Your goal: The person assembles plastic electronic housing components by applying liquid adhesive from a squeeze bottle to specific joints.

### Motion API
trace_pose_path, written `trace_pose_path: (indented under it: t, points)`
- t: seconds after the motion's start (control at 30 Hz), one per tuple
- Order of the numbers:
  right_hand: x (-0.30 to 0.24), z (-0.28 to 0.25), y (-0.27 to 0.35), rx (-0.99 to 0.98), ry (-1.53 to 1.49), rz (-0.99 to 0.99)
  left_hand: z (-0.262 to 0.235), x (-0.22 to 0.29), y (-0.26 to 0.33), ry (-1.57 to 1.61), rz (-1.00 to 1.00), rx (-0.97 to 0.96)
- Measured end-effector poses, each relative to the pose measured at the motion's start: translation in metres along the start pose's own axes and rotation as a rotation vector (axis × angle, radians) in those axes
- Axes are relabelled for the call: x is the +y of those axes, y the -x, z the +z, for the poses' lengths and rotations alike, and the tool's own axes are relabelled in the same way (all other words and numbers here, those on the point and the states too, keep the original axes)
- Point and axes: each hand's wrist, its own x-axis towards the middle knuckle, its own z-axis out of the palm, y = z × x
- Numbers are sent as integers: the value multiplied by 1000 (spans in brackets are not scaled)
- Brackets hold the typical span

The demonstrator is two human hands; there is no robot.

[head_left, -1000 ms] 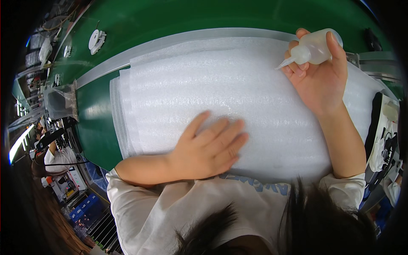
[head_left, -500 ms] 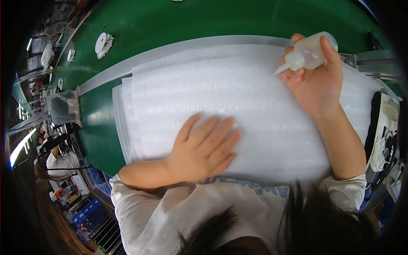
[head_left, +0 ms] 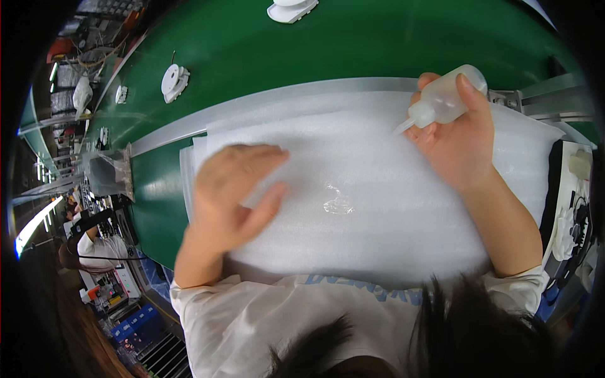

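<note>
My right hand (head_left: 457,142) is wrapped round a translucent squeeze bottle (head_left: 449,97), holding it tilted with its narrow nozzle pointing down and to the left. Below it lie sheets of white foam (head_left: 391,220) stacked at the bench's near side. A shiny wet patch of clear liquid (head_left: 339,200) glistens on the top sheet near the middle. My left hand (head_left: 236,189), slightly blurred, hovers over the left part of the foam with thumb and fingers apart and nothing in it.
Beyond a metal edge strip (head_left: 271,94) runs a green belt (head_left: 378,41) carrying white round parts (head_left: 174,82), another (head_left: 292,9) at the far edge. A clear plastic bag (head_left: 110,173) hangs at left. Dark and white items (head_left: 567,214) crowd the right side. Another person (head_left: 101,249) is at far left.
My left hand has come off the foam's middle and moved left, uncovering the wet patch. The bottle stays in my right hand, slightly shifted. Another white part has come into view on the belt.
</note>
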Motion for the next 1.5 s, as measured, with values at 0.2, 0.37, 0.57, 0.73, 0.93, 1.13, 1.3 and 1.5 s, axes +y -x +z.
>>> trace_pose_path:
  t: [0.2, 0.37, 0.57, 0.73, 0.93, 1.13, 1.3, 1.5]
  points:
    - [0, 2, 2, -49, 43, 4, -5, -68, -120, -249, -242, 110]
    - [3, 1, 2, -54, 52, -6, 16, -114, -220, -463, -566, -299]
    - [2, 0, 1, -49, 62, 34, 40, -92, -239, -379, -548, -219]
    - [4, 3, -1, -77, 142, 29, 37, -77, -215, -430, -498, -197]
    - [9, 3, 4, -46, 183, -34, 37, -70, -152, -223, -216, 184]
    - [5, 4, 20, -170, 552, -735, 45, -17, -74, 966, -104, 528]
    - [-24, 27, 47, -612, 607, -943, 51, -23, -64, 180, 633, 543]
    - [-23, 42, 67, -427, 1151, -1083, 46, -3, -53, 305, 529, 203]
